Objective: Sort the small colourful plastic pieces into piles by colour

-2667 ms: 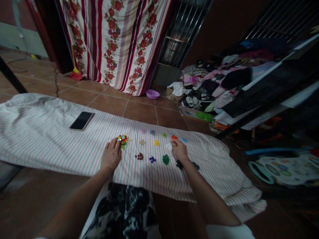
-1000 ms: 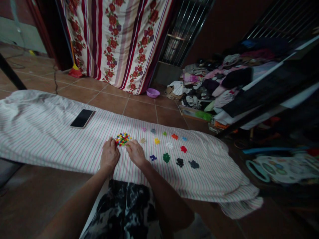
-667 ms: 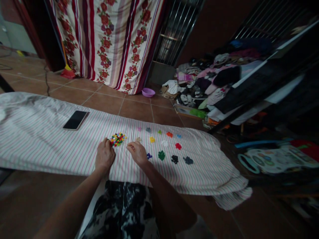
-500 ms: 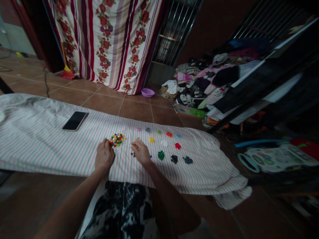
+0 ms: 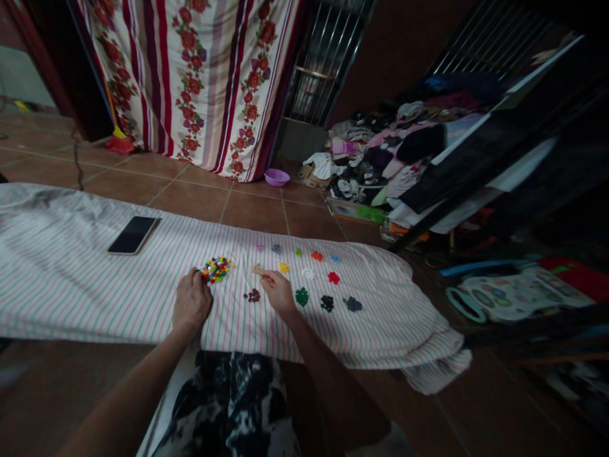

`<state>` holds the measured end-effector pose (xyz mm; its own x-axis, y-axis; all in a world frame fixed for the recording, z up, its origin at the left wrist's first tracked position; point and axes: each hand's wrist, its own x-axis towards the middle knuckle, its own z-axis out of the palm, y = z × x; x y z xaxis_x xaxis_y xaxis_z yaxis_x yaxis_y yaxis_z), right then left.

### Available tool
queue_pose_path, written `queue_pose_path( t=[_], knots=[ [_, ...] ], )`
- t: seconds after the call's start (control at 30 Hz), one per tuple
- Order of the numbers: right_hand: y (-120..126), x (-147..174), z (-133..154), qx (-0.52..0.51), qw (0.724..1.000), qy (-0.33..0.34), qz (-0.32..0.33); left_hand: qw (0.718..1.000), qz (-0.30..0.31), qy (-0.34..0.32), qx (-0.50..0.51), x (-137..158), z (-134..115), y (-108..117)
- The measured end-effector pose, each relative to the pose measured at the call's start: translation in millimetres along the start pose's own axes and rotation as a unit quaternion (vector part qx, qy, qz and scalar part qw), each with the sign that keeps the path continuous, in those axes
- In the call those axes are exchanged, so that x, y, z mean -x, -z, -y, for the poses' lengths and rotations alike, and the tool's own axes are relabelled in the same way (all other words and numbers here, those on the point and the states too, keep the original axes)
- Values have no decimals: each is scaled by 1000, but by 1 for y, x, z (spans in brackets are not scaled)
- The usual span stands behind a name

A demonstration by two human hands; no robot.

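Head: phone (image 5: 132, 235) left of pile (image 5: 218, 269), 1 bowl (image 5: 276, 178) beyond.

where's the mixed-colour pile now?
Head view, left of centre: the mixed-colour pile is on the striped cloth, beside the left hand, with the phone to its left and the brown pile lower right.

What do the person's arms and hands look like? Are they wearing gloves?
No gloves: the left hand and the right hand are bare. The forearms are bare too, with no watch or bracelet showing. A pale sleeve, dim and blurry, shows at the bottom, right of centre.
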<state>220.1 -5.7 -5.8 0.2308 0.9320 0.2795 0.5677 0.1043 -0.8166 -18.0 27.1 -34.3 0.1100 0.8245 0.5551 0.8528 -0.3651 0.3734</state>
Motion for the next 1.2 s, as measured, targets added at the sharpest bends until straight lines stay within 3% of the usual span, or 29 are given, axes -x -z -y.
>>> queue_pose_path(
  t=[0.57, 0.77, 0.97, 1.2],
  knots=[
    [54, -2, -26, -24, 994, -66, -87, 1000, 0, -21, -15, 0, 0, 2],
    [87, -10, -35, 54, 990, -76, -103, 1000, 8, -20, -4, 0, 0, 3],
    [114, -43, -50, 169, 975, -76, -119, 1000, 19, -19, -13, -1, -2, 4],
    [113, -86, -60, 265, 957, -79, -89, 1000, 7, -23, -6, 0, 0, 0]
  ],
)
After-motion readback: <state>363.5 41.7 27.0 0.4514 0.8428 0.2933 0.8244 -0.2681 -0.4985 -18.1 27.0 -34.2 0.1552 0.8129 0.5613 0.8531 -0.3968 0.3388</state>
